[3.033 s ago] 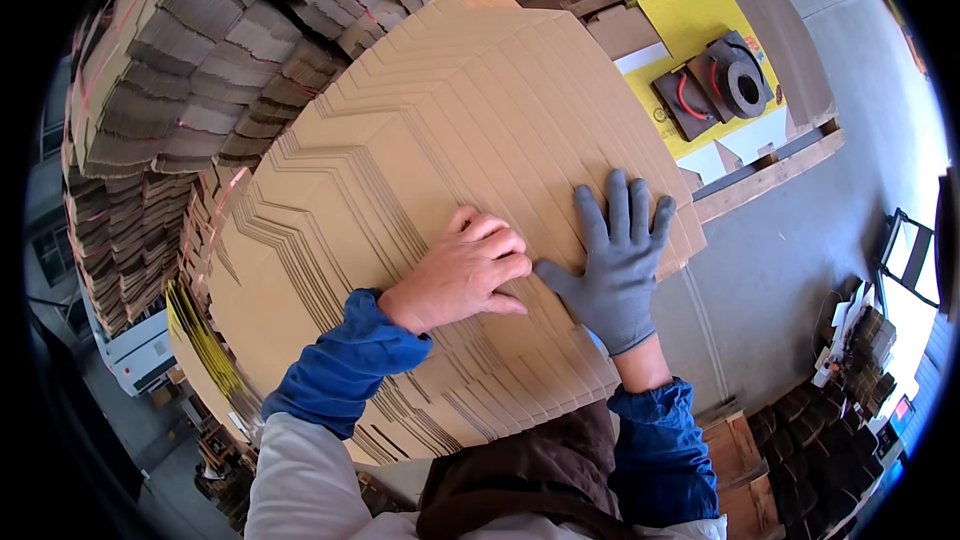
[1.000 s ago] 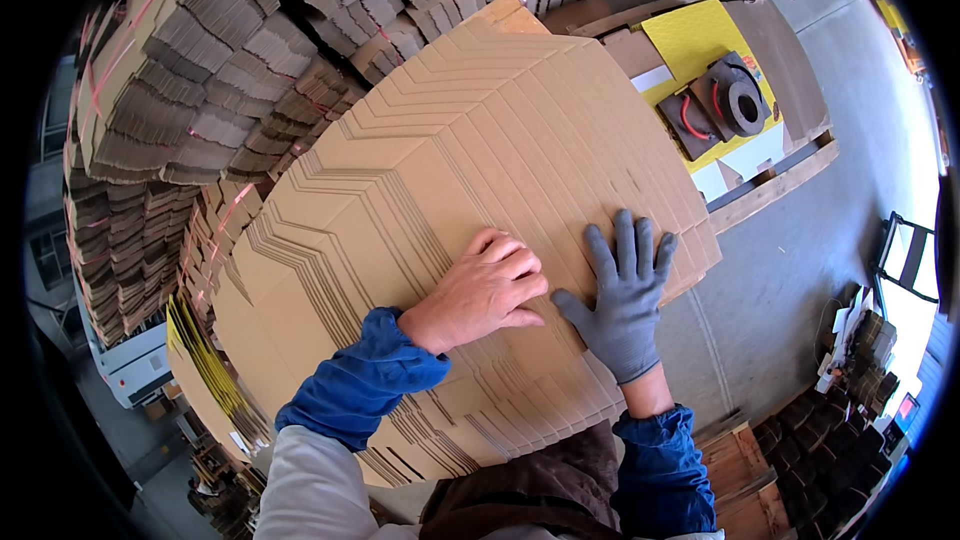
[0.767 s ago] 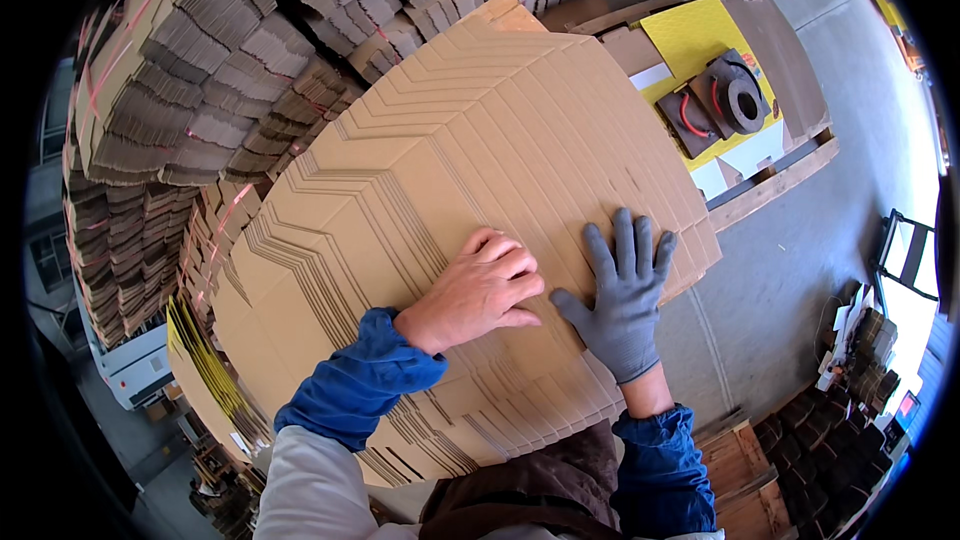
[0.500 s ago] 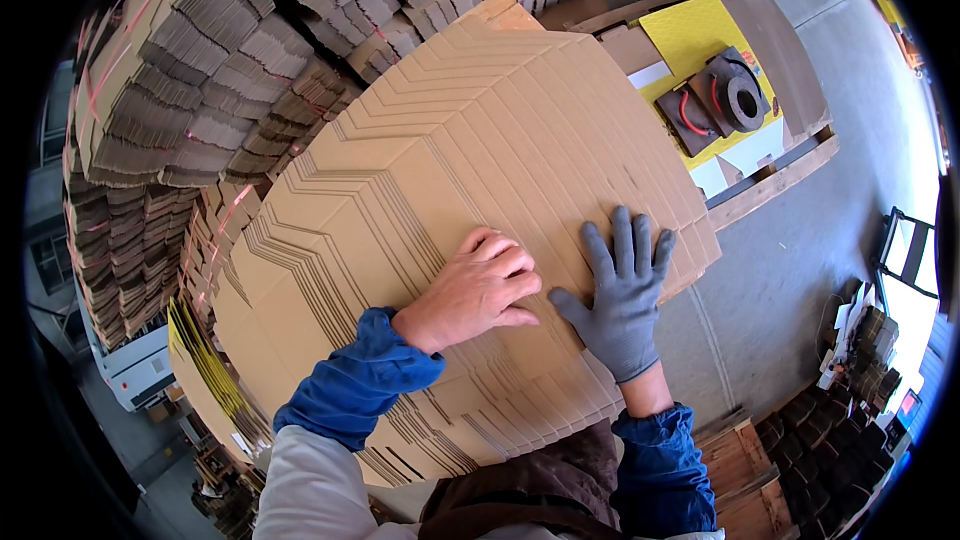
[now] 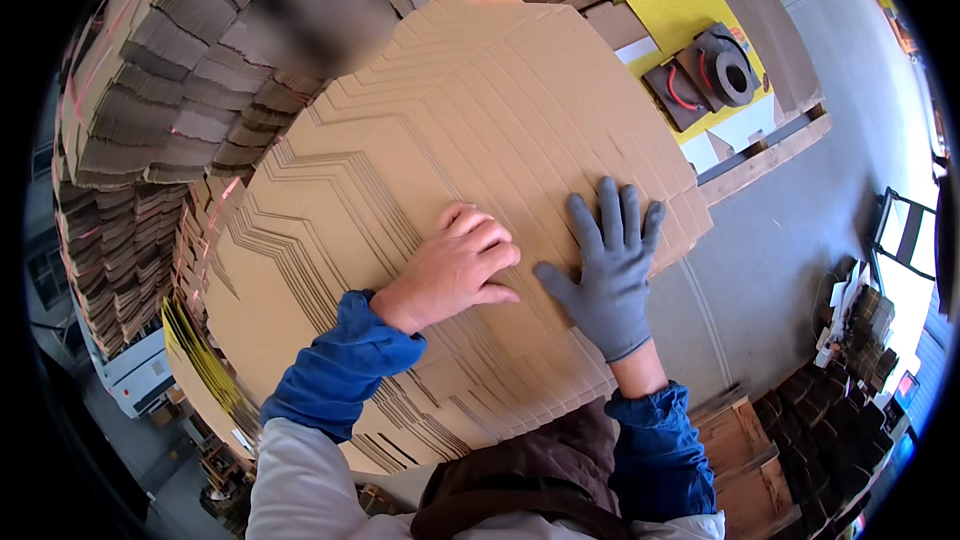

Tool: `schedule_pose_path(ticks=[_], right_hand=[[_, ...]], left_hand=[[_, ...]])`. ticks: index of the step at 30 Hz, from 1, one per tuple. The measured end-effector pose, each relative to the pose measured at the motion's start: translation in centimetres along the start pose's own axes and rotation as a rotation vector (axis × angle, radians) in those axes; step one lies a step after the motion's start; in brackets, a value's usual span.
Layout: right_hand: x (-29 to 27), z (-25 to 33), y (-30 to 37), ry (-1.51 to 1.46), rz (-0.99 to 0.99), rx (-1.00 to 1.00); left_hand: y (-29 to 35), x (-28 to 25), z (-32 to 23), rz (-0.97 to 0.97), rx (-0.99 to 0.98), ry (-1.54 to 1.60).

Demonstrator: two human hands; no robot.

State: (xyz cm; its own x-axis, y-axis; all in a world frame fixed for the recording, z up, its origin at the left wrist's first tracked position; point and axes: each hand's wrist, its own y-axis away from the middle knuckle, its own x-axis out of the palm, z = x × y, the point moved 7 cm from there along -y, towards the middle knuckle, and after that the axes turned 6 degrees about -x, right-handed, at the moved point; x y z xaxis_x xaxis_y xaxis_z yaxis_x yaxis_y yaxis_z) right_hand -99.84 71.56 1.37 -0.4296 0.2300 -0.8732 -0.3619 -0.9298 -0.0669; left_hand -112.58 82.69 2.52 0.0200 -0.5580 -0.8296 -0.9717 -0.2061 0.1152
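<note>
Overlapping flat brown cardboard sheets (image 5: 510,140) spread in a fanned stack in front of me, their creased and slotted edges stepping from left to right. My left hand (image 5: 455,265), bare, rests on the middle of the sheets with loosely bent fingers and the thumb held apart; nothing shows in its grasp. To the right, my right hand (image 5: 610,265) wears a grey glove and lies flat with fingers spread near the right edge of the sheets. Both wrists come out of blue sleeve covers.
Tall strapped cardboard bundles (image 5: 180,70) crowd the left and far side. A tape dispenser (image 5: 728,78) sits on a yellow sheet (image 5: 680,15) at the far right. Lower right stands a wooden pallet (image 5: 740,450). A blurred dark shape (image 5: 320,20) covers part of the bundles.
The whole view has shifted slightly, so the cardboard and both hands appear a little higher and further left. A blurred dark shape has appeared at upper left. Both hands keep nearly the same pose.
</note>
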Motion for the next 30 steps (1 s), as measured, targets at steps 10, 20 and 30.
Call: schedule_pose_path(ticks=[10, 20, 30], right_hand=[[0.5, 1.2, 0.9, -0.021, 0.024, -0.007], [0.6, 1.2, 0.8, -0.009, 0.039, 0.01], [0.5, 1.2, 0.8, 0.035, 0.008, -0.011]], left_hand=[[0.0, -0.3, -0.7, 0.017, 0.039, -0.061], [-0.6, -0.8, -1.3, 0.088, 0.063, -0.053], [-0.5, -0.4, -0.7, 0.048, 0.066, 0.006]])
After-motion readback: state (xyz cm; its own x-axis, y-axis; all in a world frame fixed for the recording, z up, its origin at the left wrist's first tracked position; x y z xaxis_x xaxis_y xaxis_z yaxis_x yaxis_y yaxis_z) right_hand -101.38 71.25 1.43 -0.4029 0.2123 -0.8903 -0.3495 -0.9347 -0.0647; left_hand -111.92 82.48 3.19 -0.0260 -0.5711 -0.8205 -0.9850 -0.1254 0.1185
